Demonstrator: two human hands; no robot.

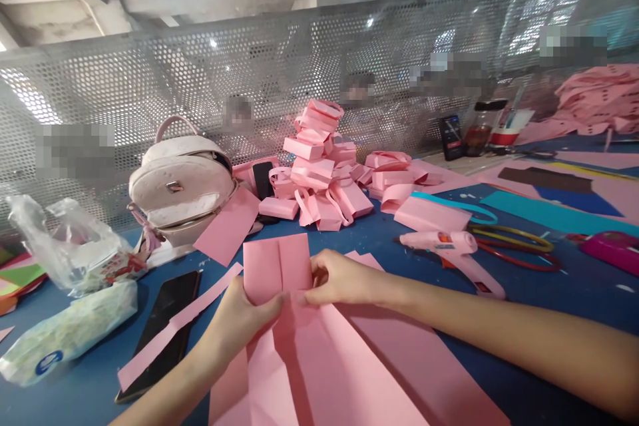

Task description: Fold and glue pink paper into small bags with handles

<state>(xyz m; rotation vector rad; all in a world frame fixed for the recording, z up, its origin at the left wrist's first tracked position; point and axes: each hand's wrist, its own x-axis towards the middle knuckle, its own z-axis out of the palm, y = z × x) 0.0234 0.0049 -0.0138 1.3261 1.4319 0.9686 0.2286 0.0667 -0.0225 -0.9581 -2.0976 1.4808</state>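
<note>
Between my hands stands a folded piece of pink paper [294, 256], with a vertical seam down its front. My left hand [244, 306] grips its lower left side, thumb pressed on the front. On the opposite edge my right hand [339, 279] pinches it, fingers curled behind and thumb near the seam. Larger pink sheets [369, 353] lie beneath, partly covered by my arms. A pink glue gun [449, 246] rests to the right of my right hand. Left of my left hand, a pink strip [190, 319] lies across a dark phone [167, 313].
A heap of folded pink paper pieces [319, 173] rises at the back centre, beside a white backpack [182, 180]. Tissue pack [74, 333] and plastic bag [74, 246] sit left. Scissors [519, 239], a magenta tool [612, 253] and drink cups [504, 133] are right. Perforated metal panel [279, 66] stands behind.
</note>
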